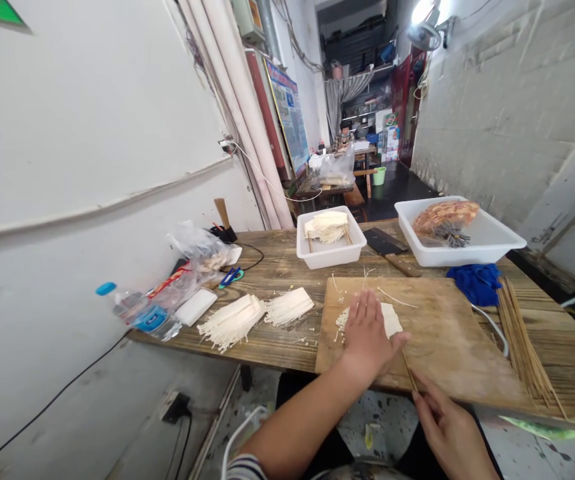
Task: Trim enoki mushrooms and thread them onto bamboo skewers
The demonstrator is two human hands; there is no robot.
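My left hand point(367, 333) lies flat, fingers stretched out, pressing a small bundle of enoki mushrooms point(391, 319) onto the wooden cutting board point(442, 340). My right hand point(450, 430) is at the board's near edge, fingers pinched on a thin bamboo skewer point(409, 373) whose tip points toward the bundle. Two more enoki bundles point(232, 321) point(289, 307) lie on the table left of the board.
A white tub point(331, 253) holds enoki at the back. A larger white tub point(487, 250) holds skewered food. A cleaver point(390, 250), a blue cloth point(477, 283), loose skewers point(522, 340), a water bottle point(140, 312) and plastic bags point(195, 263) lie around. A person sits far back.
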